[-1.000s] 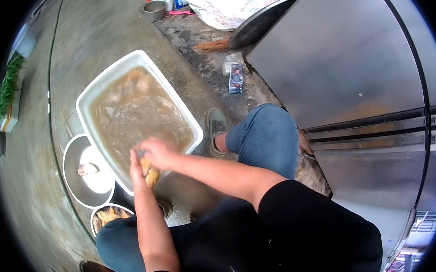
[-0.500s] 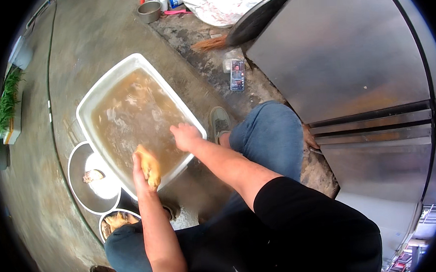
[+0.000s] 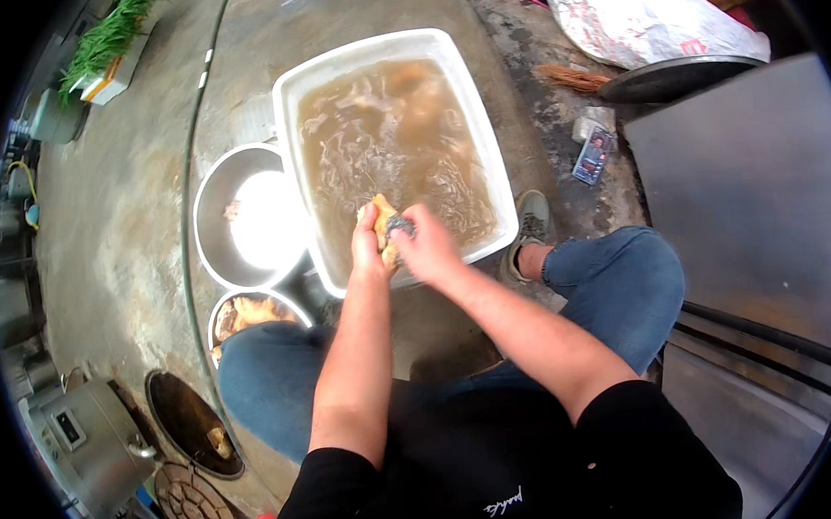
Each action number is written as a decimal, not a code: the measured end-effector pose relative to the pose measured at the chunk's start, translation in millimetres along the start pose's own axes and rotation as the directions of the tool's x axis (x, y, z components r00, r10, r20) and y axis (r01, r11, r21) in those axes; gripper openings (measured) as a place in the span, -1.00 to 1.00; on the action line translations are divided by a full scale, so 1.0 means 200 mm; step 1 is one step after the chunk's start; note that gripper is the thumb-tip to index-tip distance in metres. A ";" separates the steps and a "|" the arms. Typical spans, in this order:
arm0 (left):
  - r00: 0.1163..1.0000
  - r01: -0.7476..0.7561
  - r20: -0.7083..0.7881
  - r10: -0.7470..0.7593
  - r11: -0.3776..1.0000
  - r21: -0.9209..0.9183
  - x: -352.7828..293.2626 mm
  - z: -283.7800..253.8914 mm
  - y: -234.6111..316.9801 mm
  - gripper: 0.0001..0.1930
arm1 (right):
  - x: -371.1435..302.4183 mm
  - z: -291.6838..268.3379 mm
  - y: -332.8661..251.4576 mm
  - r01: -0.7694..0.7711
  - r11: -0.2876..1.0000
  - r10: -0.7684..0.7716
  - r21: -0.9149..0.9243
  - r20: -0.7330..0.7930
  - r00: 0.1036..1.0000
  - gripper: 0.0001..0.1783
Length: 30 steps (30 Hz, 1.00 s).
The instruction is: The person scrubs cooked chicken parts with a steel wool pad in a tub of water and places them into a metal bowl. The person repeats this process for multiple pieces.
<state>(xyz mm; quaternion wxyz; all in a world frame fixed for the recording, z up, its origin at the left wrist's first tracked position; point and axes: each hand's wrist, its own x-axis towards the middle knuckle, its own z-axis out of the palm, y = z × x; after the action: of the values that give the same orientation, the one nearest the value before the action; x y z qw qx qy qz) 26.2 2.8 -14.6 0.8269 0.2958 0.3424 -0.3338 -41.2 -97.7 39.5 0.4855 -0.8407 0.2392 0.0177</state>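
Observation:
Over the near end of a white plastic tub [image 3: 491,161], my left hand [image 3: 366,251] is closed round a yellowish piece of meat [image 3: 381,206], whose exact cut I cannot make out. My right hand [image 3: 431,251] presses a grey wire scourer [image 3: 399,225] against that piece. Murky brown water [image 3: 381,134] fills much of the tub, with blurred pale shapes in it. Left of the tub stands a round metal pot [image 3: 215,228] with a small piece inside. Nearer my left knee, a smaller bowl holds several yellow-brown meat pieces [image 3: 254,311], partly covered by my leg.
A dark hose [image 3: 189,224] runs along the wet floor on the left. Near my left leg is a round floor opening [image 3: 184,413], with a metal cover [image 3: 196,509] beside it. At right lie a phone [image 3: 593,154], a broom head [image 3: 570,77] and a white sack [image 3: 638,22], beside steel doors [image 3: 750,186].
My right hand has come from the tub's right side to the meat in my left hand, and the scourer now shows. The view has swung left, showing more floor there.

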 end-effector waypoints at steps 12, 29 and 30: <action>0.997 -0.054 0.059 0.046 0.989 0.138 0.09 -0.01 -0.10 -0.68 | 0.09 -0.16 -0.02 -0.199 0.980 0.199 0.024 -0.012 0.980 -0.69; 0.965 -0.251 -0.036 0.259 0.956 0.155 0.07 0.10 -0.11 -0.70 | 0.03 -0.19 -0.08 -0.255 0.964 0.249 0.078 0.074 0.966 -0.72; 0.962 -0.253 -0.073 0.264 0.958 0.131 0.03 0.16 -0.14 -0.71 | 0.06 -0.20 -0.07 -0.272 0.958 0.267 0.088 0.064 0.962 -0.71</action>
<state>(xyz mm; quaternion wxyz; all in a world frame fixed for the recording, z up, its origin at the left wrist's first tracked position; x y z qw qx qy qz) 19.6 -37.9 -7.3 0.8280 0.4021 0.3167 -0.2291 -33.4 -129.5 70.2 0.5246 -0.7751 0.3394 0.0938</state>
